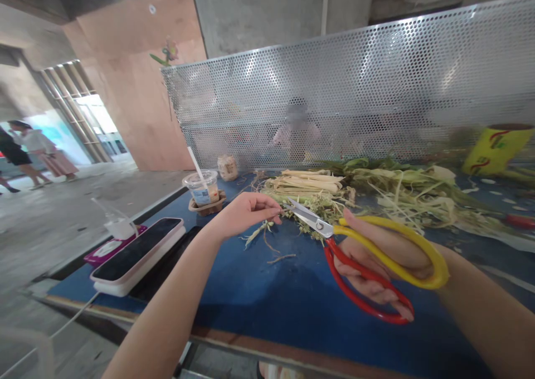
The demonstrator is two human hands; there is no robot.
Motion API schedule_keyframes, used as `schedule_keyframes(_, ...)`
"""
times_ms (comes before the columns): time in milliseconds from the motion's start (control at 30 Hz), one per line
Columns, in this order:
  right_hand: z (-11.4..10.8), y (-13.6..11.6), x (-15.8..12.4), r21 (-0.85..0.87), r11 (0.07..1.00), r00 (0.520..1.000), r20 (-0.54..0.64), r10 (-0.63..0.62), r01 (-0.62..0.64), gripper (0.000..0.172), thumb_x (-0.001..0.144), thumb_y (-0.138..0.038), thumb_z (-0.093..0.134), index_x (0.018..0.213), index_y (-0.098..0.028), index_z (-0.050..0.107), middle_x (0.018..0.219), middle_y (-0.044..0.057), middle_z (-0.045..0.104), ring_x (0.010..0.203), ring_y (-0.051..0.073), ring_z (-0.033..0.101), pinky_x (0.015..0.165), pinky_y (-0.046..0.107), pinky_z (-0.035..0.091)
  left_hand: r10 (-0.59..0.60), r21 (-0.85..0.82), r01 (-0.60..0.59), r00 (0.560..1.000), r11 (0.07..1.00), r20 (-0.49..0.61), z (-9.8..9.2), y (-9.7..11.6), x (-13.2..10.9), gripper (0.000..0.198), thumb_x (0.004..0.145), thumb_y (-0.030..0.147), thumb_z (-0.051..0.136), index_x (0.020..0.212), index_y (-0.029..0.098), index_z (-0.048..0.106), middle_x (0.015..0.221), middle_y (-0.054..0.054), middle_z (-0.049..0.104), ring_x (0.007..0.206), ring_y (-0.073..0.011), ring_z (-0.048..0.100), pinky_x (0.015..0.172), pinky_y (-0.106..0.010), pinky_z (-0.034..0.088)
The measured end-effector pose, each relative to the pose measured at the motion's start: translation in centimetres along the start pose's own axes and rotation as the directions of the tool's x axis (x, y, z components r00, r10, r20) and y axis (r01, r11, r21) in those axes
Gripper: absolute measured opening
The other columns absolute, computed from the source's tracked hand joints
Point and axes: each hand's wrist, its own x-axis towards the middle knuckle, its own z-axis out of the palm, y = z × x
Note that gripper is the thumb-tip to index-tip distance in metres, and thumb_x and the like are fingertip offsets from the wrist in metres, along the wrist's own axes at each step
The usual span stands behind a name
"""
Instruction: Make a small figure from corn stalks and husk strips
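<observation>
My right hand (371,262) grips a pair of scissors (320,226) with one yellow and one red handle. The blades are parted a little and point left. Just at their tips, the fingers of my left hand (254,212) are pinched together; whatever they hold is too small to make out. Under that hand lie a dried sprig (257,234) and a short brown stem piece (282,258). Behind the blades spreads a heap of small pale-green dried plant bits (309,206), with a bundle of cut pale stalks (309,181) behind it.
Long leafy stalks (418,192) cover the table's right rear, near a yellow roll (497,147). Leftward are a lidded cup with straw (203,189), a twine ball (227,168) and a phone (142,248) on a white block. A perforated metal screen (334,100) stands behind the blue table (267,306).
</observation>
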Motion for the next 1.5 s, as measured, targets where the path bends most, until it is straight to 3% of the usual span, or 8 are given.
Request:
schedule_keyframes(367, 0.7, -1.3, -0.5, 0.031, 0.992, 0.987, -0.096, 0.125, -0.123, 0.078, 0.056, -0.08, -0.012, 0.049, -0.017, 0.034, 0.033, -0.005, 0.031, 0.023, 0.001, 0.024, 0.02, 0.01, 0.022, 0.005, -0.025, -0.004, 1.0, 1.0, 0.012, -0.6, 0.3, -0.4, 0.017, 0.079, 0.03, 0.052, 0.082, 0.018, 0.063, 0.076, -0.001, 0.068, 0.072, -0.0095, 0.059, 0.07, -0.022, 0.044)
schedule_keyframes(633, -0.5, -1.2, -0.7, 0.037, 0.998, 0.999, -0.011, -0.052, 0.052, 0.078, 0.06, -0.081, -0.004, 0.058, -0.017, 0.039, 0.041, -0.004, 0.04, 0.028, 0.005, 0.035, 0.022, 0.014, 0.031, -0.049, -0.215, 0.019, 0.99, 0.976, -0.134, -1.2, -0.5, -0.3, 0.019, 0.075, 0.031, 0.058, 0.086, 0.016, 0.061, 0.074, -0.001, 0.067, 0.061, -0.007, 0.054, 0.058, -0.019, 0.043)
schedule_keyframes(733, 0.1, -1.3, 0.1, 0.014, 0.986, 0.985, -0.063, -0.163, 0.164, 0.072, 0.066, -0.079, 0.005, 0.058, -0.017, 0.039, 0.041, -0.004, 0.04, 0.029, 0.005, 0.036, 0.023, 0.014, 0.033, -0.059, -0.267, 0.022, 0.989, 0.963, -0.133, -1.1, -0.4, -0.3, 0.019, 0.073, 0.03, 0.061, 0.085, 0.015, 0.059, 0.073, -0.001, 0.067, 0.057, -0.006, 0.053, 0.054, -0.018, 0.042)
schedule_keyframes(800, 0.7, -1.4, 0.9, -0.004, 0.961, 0.945, -0.184, -0.272, 0.276, 0.064, 0.071, -0.076, 0.013, 0.058, -0.018, 0.037, 0.043, -0.004, 0.043, 0.029, 0.005, 0.038, 0.024, 0.015, 0.035, -0.059, -0.263, 0.037, 0.995, 0.964, -0.077, -0.9, -0.2, -0.3, 0.017, 0.072, 0.027, 0.062, 0.083, 0.014, 0.058, 0.071, -0.002, 0.067, 0.056, -0.0057, 0.054, 0.053, -0.017, 0.042)
schedule_keyframes(933, 1.4, -1.6, 2.2, -0.054, 0.893, 0.782, -0.461, -0.419, 0.447, 0.053, 0.066, -0.07, 0.044, 0.057, -0.019, 0.034, 0.056, 0.002, 0.058, 0.036, 0.008, 0.048, 0.025, 0.016, 0.037, -0.049, -0.227, 0.068, 0.995, 0.972, 0.088, 0.0, 0.4, -0.2, 0.015, 0.071, 0.023, 0.062, 0.082, 0.013, 0.059, 0.072, -0.003, 0.068, 0.057, -0.007, 0.057, 0.056, -0.019, 0.045)
schedule_keyframes(1133, 0.9, -1.2, 3.4, -0.143, 0.844, 0.636, -0.596, -0.491, 0.518, 0.036, 0.061, -0.041, 0.068, 0.063, -0.019, 0.039, 0.068, 0.002, 0.062, 0.041, 0.007, 0.05, 0.026, 0.016, 0.036, 0.009, -0.18, 0.021, 0.986, 0.983, 0.167, 1.8, 0.2, 0.4, 0.016, 0.072, 0.025, 0.061, 0.082, 0.013, 0.061, 0.073, -0.005, 0.068, 0.06, -0.009, 0.058, 0.056, -0.02, 0.046)
schedule_keyframes(1333, 0.5, -0.1, 4.6, -0.119, 0.796, 0.592, -0.604, -0.533, 0.594, 0.043, 0.054, -0.028, 0.074, 0.065, -0.022, 0.033, 0.05, -0.008, 0.052, 0.038, 0.008, 0.047, 0.025, 0.015, 0.031, 0.034, -0.166, 0.007, 0.969, 0.986, 0.243, 3.3, 0.0, 0.8, 0.016, 0.071, 0.024, 0.061, 0.085, 0.015, 0.061, 0.077, -0.005, 0.069, 0.068, -0.0116, 0.062, 0.058, -0.019, 0.046)
schedule_keyframes(1500, -0.4, -0.4, 4.4, -0.174, 0.772, 0.529, -0.636, -0.562, 0.612, 0.048, 0.05, -0.025, 0.076, 0.065, -0.022, 0.031, 0.042, -0.01, 0.051, 0.029, 0.009, 0.045, 0.029, 0.02, 0.036, -0.001, -0.123, 0.037, 0.959, 0.992, 0.282, 3.0, -0.3, 0.6, 0.025, 0.067, 0.029, 0.065, 0.087, 0.015, 0.063, 0.077, -0.005, 0.069, 0.067, -0.013, 0.063, 0.06, -0.021, 0.047)
